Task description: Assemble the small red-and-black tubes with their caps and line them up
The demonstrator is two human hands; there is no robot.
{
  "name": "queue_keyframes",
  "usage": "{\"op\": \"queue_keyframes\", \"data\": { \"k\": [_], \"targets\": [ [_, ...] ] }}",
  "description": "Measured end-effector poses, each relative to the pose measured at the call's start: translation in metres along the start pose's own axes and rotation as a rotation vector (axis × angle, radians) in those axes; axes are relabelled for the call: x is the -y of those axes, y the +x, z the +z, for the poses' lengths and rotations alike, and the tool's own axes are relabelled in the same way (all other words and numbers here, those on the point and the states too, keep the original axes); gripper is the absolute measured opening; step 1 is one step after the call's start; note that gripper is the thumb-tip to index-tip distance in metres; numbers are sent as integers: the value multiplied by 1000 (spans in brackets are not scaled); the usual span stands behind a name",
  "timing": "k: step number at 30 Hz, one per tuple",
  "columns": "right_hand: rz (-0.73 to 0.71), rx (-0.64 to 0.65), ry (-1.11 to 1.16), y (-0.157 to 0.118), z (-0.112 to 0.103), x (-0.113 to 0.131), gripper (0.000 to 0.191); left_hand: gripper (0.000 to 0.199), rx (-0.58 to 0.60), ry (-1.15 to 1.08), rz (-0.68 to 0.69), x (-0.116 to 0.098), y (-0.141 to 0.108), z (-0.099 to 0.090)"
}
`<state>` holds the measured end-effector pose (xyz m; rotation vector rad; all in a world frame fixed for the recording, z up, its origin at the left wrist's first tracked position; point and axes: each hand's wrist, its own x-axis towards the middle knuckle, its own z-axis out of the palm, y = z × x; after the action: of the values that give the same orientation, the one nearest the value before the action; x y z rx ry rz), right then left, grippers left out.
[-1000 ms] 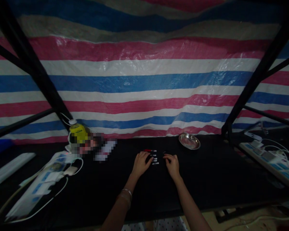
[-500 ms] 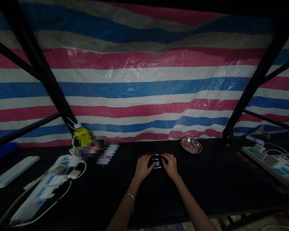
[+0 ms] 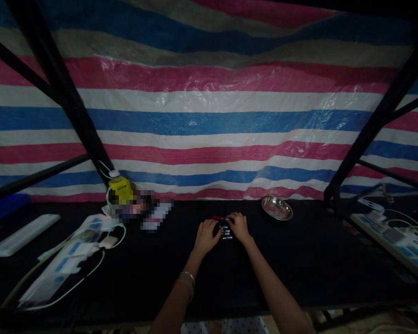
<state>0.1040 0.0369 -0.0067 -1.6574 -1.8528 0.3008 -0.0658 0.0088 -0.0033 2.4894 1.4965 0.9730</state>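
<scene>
On the black table a red-and-silver stick-like object (image 3: pixel 217 218) lies crosswise, farthest from me. Several small silver-and-black cylinders (image 3: pixel 227 234) lie below it in a column. My left hand (image 3: pixel 207 235) rests at their left side, palm down, fingers apart, its thumb at the cylinders' left ends. My right hand (image 3: pixel 238 226) is at their right side, its fingertips at the right end of the red object. Whether the right fingers grip that end is too small and dark to tell.
A round metal dish (image 3: pixel 277 208) lies at the back right. At left are a power strip (image 3: pixel 66 257) with cables, a yellow bottle (image 3: pixel 121 189) and a white bar (image 3: pixel 24 235). Another power strip (image 3: pixel 393 241) is at far right. Black frame posts flank the striped sheet.
My right hand has moved left and inward, to the right end of the red object. My left hand stays nearly in place. The whole view has shifted slightly.
</scene>
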Motion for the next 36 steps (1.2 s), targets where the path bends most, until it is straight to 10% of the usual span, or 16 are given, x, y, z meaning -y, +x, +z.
{"op": "queue_keyframes", "data": {
  "k": [7, 15, 23, 36],
  "targets": [
    [132, -291, 877, -5, 5, 2, 19, 33, -146, -16, -87, 4, 0, 4],
    [555, 23, 1929, -25, 11, 7, 12, 39, -275, -22, -70, 6, -3, 3],
    [625, 106, 1952, -31, 14, 12, 14, 50, -343, -1, -27, 5, -5, 1],
    [559, 58, 1784, -31, 13, 11, 24, 37, -131, 49, 45, 4, -5, 1]
  ]
}}
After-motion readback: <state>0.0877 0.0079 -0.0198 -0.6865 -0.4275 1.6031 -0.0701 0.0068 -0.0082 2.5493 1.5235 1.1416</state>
